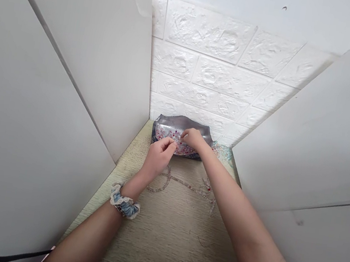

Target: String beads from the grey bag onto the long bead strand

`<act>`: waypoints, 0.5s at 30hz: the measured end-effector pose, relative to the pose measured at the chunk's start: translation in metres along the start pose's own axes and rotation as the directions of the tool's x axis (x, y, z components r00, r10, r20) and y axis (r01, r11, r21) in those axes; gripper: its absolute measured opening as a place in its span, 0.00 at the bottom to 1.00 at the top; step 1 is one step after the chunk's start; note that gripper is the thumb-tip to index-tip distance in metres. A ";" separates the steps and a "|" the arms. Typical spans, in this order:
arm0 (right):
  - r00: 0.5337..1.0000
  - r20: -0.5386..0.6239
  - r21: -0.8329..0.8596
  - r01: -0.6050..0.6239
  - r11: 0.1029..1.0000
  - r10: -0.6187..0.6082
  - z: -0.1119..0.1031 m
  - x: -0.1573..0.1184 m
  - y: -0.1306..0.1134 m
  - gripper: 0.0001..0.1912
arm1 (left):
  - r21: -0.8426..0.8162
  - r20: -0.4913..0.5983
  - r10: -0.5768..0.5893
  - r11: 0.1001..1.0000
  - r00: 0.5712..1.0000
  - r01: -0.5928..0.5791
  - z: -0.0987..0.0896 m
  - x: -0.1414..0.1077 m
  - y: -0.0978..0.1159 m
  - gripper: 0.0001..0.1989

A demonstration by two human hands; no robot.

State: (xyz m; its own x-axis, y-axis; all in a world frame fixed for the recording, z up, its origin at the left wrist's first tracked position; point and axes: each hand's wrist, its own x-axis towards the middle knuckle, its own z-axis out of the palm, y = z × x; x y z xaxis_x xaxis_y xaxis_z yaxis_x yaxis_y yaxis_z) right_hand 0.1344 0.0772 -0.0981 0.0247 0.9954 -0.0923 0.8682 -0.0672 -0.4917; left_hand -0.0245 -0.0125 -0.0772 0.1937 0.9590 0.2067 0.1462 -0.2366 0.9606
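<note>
in the head view, your left hand [163, 149] was at the front edge of the open pouch [183, 122], its thumb and fingers drawn together; i could not tell whether they gripped anything. your right hand [194, 139] was over the pouch's opening, fingers bent and fingertips close together above the beads [165, 132], and i could not tell if a bead was between them. the pouch lay at the far end of the table [162, 231], by the white brick wall [207, 32], with pink, red and pale beads inside. a beaded string [183, 182] lay on the table below your hands, looped at its left end. teal beads [223, 151] were just right of the pouch. you wore a blue scrunchie [125, 203] on your left wrist.
</note>
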 end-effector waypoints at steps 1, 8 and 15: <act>1.000 0.013 -0.014 0.005 1.000 -0.005 0.002 0.001 0.001 0.07 | 0.001 -0.002 0.001 1.000 1.000 -0.001 0.000 0.000 0.000 0.10; 0.999 0.049 -0.009 0.019 1.000 -0.018 0.006 0.005 0.006 0.06 | 0.005 0.007 0.008 1.000 1.000 -0.008 0.000 -0.001 -0.001 0.10; 0.999 0.016 0.289 -0.046 0.956 0.043 0.004 0.000 -0.003 0.06 | 0.009 0.004 0.011 1.000 1.000 -0.011 0.000 -0.001 0.000 0.10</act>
State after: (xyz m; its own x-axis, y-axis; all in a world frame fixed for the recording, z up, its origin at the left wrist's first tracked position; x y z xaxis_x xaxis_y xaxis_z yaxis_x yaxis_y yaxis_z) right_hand 0.1302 0.0769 -0.0997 0.0543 0.9904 -0.1270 0.6861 -0.1294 -0.7159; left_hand -0.0251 -0.0132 -0.0778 0.1990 0.9558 0.2164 0.1527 -0.2483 0.9566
